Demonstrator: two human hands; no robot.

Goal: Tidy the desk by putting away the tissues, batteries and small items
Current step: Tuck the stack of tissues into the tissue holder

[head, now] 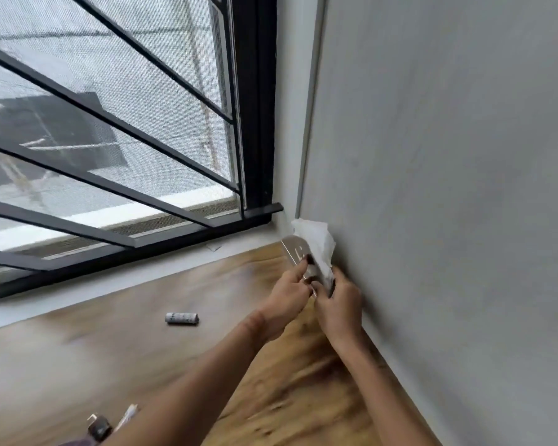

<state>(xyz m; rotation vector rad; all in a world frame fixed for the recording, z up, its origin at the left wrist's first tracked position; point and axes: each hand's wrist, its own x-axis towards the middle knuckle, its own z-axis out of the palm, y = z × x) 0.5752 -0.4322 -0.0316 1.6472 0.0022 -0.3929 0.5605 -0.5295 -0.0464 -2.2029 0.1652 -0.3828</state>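
Both hands are working in the far corner of the table (142, 342), at about 1 o'clock from the camera, where the grey wall (448, 188) meets the window (110, 123). The left hand (285, 296) is pinching a flat, shiny, round-ended holder (295, 249); the right hand (339, 304) is gripping the lower part of the white tissues (316, 243). The hands are almost touching, each closed on its own item. The likely reason: one hand is steadying the holder while the other is feeding the tissues into it or drawing them out; which of the two cannot be told.

One battery (181, 318) is lying on its side near the table's middle, at 9 o'clock from the hands and well apart from them, not yet put away. At 7 o'clock, by the bottom edge, a small dark item (100, 428) and a pale wrapped item (128, 415) are lying close together.

Motion blur is smearing the holder and the fingers, so the exact grip is unclear. The holder's lower end is hidden by the hands. The near-edge items are cut off and too blurred to identify.
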